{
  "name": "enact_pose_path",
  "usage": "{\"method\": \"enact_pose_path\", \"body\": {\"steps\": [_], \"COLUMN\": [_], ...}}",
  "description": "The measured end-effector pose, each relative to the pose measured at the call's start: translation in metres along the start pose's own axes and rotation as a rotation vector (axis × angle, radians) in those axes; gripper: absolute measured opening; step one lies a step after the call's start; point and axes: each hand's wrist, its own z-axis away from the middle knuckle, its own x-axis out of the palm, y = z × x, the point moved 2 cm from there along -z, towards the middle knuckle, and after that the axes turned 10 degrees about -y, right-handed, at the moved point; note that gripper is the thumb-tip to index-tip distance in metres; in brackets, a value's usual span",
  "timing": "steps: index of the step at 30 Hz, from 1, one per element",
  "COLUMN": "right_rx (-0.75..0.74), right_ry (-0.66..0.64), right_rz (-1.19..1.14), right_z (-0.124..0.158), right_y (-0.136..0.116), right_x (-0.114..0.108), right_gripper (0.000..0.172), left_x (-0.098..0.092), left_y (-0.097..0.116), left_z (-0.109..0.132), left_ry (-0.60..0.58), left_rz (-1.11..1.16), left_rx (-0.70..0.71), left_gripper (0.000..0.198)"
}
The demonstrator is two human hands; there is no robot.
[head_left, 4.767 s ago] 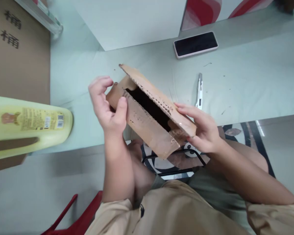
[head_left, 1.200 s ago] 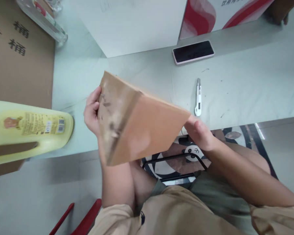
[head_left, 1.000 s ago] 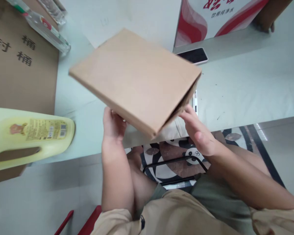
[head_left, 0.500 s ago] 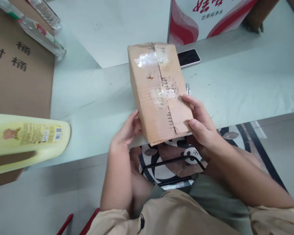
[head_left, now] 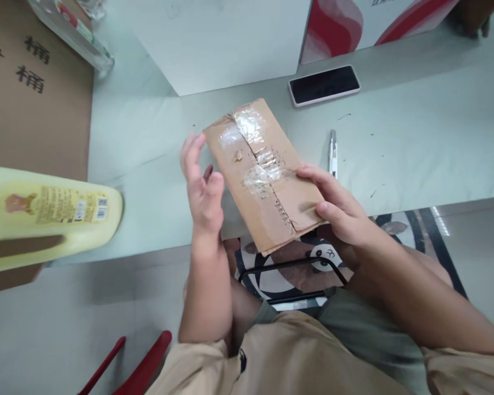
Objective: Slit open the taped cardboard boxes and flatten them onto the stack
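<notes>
A brown cardboard box (head_left: 267, 181) with clear tape along its torn, perforated seam is tilted over the front edge of the table. My right hand (head_left: 333, 203) grips its right side near the lower corner, thumb and a finger showing on the top face. Beside the box's left edge is my left hand (head_left: 203, 186), its fingers raised and apart, the fingertips close to the upper left corner; whether they touch it I cannot tell. A slim utility knife (head_left: 333, 153) lies on the table just right of the box.
A phone (head_left: 324, 85) lies behind the box, before a large white box (head_left: 230, 49) and a red-and-white carton (head_left: 333, 27). At left stand a yellow jug (head_left: 66, 214), a big cardboard carton (head_left: 61, 115) and clear bottles. Another person's hand (head_left: 477, 22) rests at far right.
My left hand has left the box's lower left side and risen toward its upper left corner, fingers spreading. The box has turned and tipped leftward in my right hand, uncovering the knife and phone.
</notes>
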Motion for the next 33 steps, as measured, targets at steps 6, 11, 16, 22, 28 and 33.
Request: {"method": "enact_pose_path", "body": {"steps": [6,11,16,22,28,33], "right_rx": [-0.05,-0.029,-0.014,-0.104,-0.103,-0.1], "right_ry": [-0.003,0.005,0.018,0.034,0.037,0.027], "right_rz": [-0.034,-0.035,0.087,0.199,0.193,0.165], "right_z": [0.0,0.003,0.003,0.001,0.001,0.001], "right_y": [0.005,0.007,0.003,0.0,0.002,0.003], "right_x": [0.003,0.002,-0.002,-0.003,-0.001,-0.001], "right_gripper": [0.042,0.041,0.043,0.042,0.042,0.04], "left_x": [0.016,0.016,0.018,0.017,0.016,0.014], "left_y": [0.007,0.001,-0.005,-0.022,-0.019,-0.012], "left_z": [0.005,0.007,0.005,0.003,0.004,0.004], "left_ry": [-0.036,0.004,-0.006,0.013,0.025,0.045], "left_rz": [-0.003,-0.019,-0.011,-0.05,-0.068,-0.085], "left_rx": [0.149,0.18,0.263,0.326,0.259,0.243], "left_gripper": [0.052,0.051,0.041,0.046,0.048,0.049]}}
